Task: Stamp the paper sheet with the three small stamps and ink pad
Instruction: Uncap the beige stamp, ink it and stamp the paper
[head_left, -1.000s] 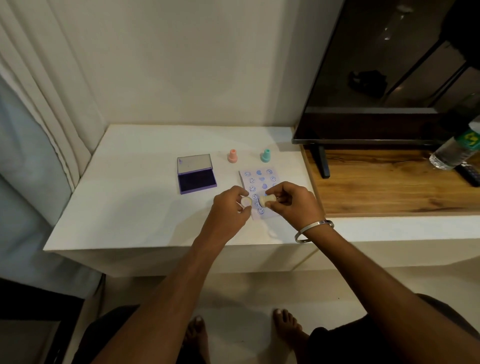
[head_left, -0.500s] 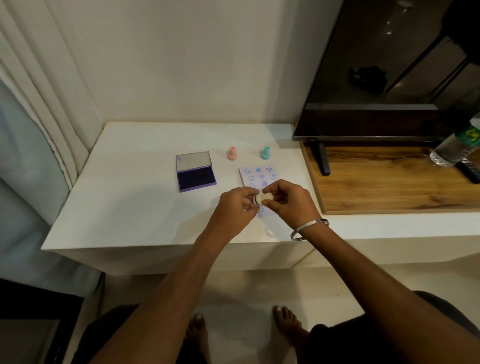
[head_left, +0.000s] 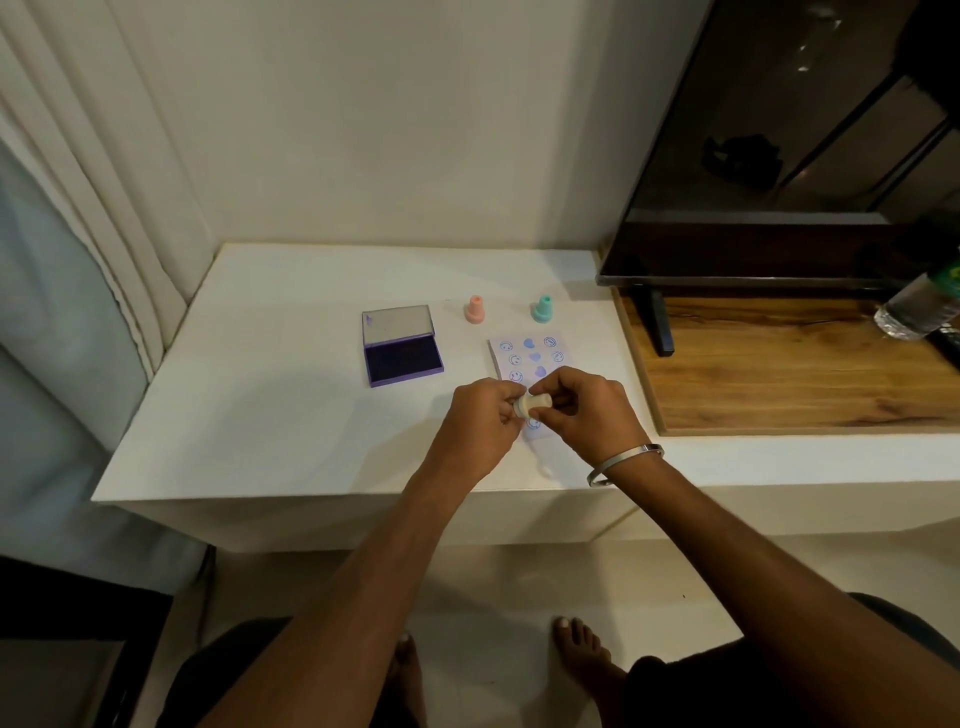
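Pinching the cream stamp (head_left: 532, 404) together above the paper sheet (head_left: 527, 358), both hands (head_left: 540, 410) risk smudging ink on fingers.

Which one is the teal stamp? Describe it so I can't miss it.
On the white table, look behind the stamped paper sheet, near the TV's corner. Two small stamps stand upright there; the teal stamp is the right one, with the pink stamp to its left.

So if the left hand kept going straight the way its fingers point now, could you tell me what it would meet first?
Almost at once, the small cream stamp it pinches together with the right hand, then that hand's fingers. The left hand points rightward; depth is hard to judge.
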